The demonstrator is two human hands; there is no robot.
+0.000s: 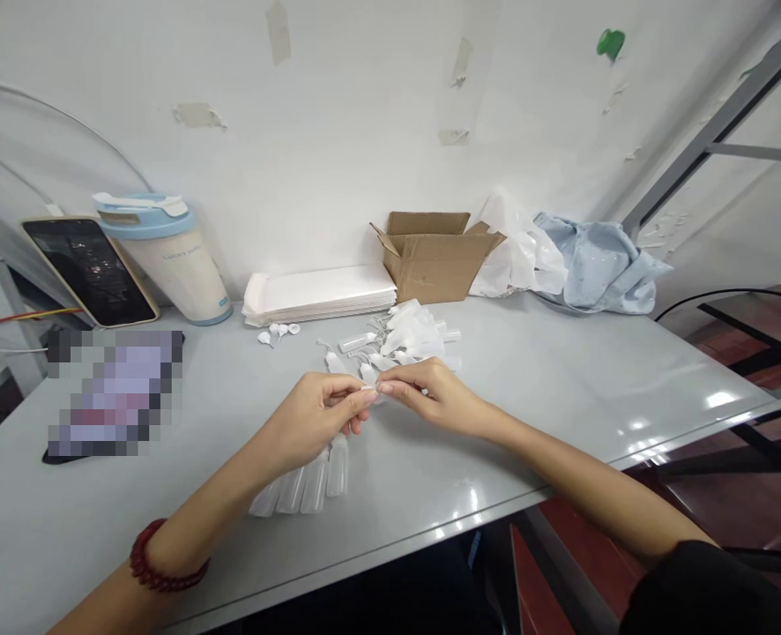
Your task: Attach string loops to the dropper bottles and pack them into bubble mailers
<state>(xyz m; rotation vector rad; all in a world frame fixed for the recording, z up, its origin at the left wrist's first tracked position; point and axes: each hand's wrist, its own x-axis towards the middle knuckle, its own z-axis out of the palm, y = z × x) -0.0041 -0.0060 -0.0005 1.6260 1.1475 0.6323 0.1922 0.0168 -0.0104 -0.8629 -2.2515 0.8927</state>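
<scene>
Pinching, frame centre: pale piece [368, 388] held between fingertips of left hand [315, 414], right hand [440, 397]; bottle row [315, 485] laid below, nearer left.

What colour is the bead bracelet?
The bracelet is dark red, best seen in the head view.

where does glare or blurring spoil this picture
Head view: white glare spots on the glossy grey table along its front edge; head view: coarse pixel blocks mask a flat dark-edged object; head view: the bare left hand and bare right hand look fairly sharp.
</scene>
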